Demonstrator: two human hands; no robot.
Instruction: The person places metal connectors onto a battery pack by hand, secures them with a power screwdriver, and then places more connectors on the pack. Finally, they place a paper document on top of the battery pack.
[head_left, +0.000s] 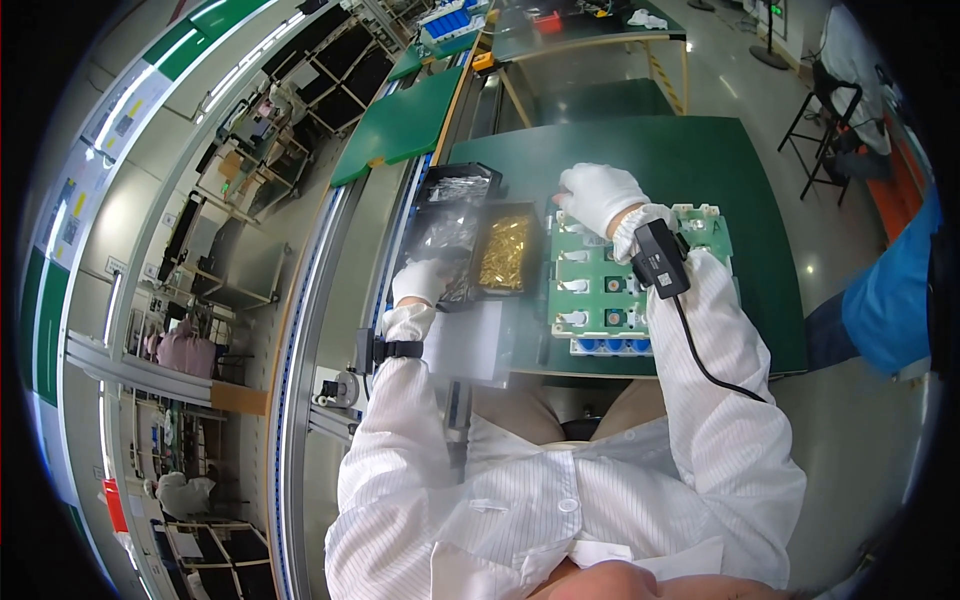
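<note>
Right of centre in the frame, on a dark green tabletop (690,150), we locate a rectangular light green panel assembly with white plastic fittings (596,271). Blue rounded parts (620,347) show along its lower edge. Our right hand (603,195), in a white glove, is over the panel's upper-left corner with its fingers bent; we cannot tell whether they grasp a small part or touch the panel. A black box-shaped device (660,260) is on the right wrist, and its cable runs down along the sleeve.

Left of the panel, we see a dark tray (537,245) of small brass-coloured metal pieces (506,252). Above and left of it is a black tray (495,175) of silvery pieces. Our left hand (422,283), also gloved in white, is beside the trays at the lower left; its fingertips are hidden, so we cannot tell whether it is clenched, released or grasping a piece. A white sheet (465,340) lies just to its right, lower down.

We judge the panel assembly stiff and fairly heavy. We should hold it by opposite outer edges, clear of the possibly fragile fittings. The brass-coloured pieces are probably light, hard and slippery to gloves; we should pinch them singly.
</note>
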